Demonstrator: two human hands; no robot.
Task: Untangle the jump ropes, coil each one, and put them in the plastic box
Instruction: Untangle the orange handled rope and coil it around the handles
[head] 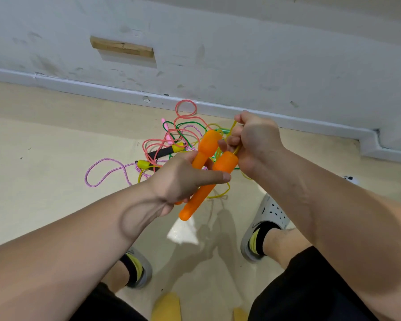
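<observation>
Beige floor beside a white wall. Above the tangle, I saw the left hand gripping both orange handles, the right hand pinching their yellow cord; no rope looked coiled, box unseen.

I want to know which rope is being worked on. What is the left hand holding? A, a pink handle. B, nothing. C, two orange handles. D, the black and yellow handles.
C: the left hand has its fingers curled round the two orange handles, while the right hand pinches the yellow cord.
</observation>
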